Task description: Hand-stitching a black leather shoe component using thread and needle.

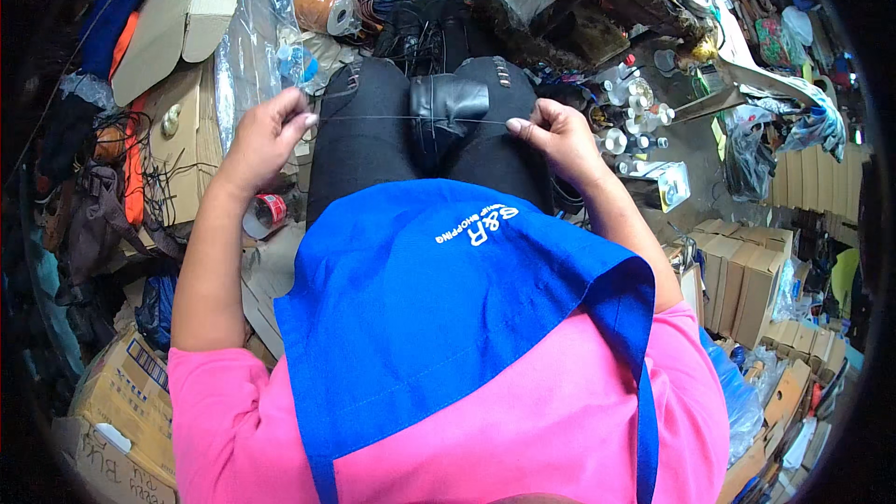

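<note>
Fingers [301, 119] of L hand [263, 142] are pinching the thread [366, 118] at 9 o'clock; those of R hand [567, 142] are curling in with thumb pressing, gripping its other end at 3 o'clock. Whether it's also looping round any finger: can't tell. Thread is running nearly straight betw. hands, across the black leather piece [459, 98] (prob. a shoe or part of one), which is sitting betw. the thighs [359, 154], at 12 o'clock from the blue apron [392, 261]. Reason, my guess: legs are serving as a clamp, freeing both hands; hands are standing well apart, approx. level, so the line is staying taut & pull is balancing either side. Orientation: long axis is running approx. 12–6, tilting slightly twd 1–7; broad blunt end is facing away from the body, w/ a corner jutting twd 2–3 o'clock, narrower end is dropping twd 6–7 betw. legs. Toe vs heel: can't tell. Surroundings: orange spool [315, 11] is lying at 10 o'clock; small bottles [620, 91] are clustering near 3, beyond R hand.
</note>
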Demonstrator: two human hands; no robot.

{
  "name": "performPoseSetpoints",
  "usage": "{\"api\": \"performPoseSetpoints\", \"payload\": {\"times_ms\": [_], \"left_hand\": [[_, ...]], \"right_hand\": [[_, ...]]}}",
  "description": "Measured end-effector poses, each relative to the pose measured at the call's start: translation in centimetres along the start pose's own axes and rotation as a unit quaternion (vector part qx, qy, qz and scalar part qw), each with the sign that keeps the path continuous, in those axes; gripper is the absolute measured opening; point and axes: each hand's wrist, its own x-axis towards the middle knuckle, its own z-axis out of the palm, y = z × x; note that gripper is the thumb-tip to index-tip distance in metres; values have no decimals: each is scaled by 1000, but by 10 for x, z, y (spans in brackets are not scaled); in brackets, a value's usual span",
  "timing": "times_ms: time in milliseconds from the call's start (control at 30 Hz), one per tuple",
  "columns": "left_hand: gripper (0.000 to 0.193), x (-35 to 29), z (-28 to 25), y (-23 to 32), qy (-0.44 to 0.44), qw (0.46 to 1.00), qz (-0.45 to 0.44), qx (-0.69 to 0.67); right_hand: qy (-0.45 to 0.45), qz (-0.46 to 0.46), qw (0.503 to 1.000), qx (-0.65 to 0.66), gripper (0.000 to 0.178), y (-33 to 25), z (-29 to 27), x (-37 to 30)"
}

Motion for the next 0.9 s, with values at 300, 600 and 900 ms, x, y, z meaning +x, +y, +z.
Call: {"api": "performPoseSetpoints", "payload": {"times_ms": [300,600,900], "left_hand": [[38,13,-9,-16,84,979,-43,-181],[75,113,47,56,-299,933,137,143],[50,119,88,65,-218,959,178,43]], "right_hand": [[42,-119,983,-136,37,-27,-23,12],[-54,-136,948,-284,61,-73,4,49],[4,-109,969,-223,58,-49,11,35]]}}
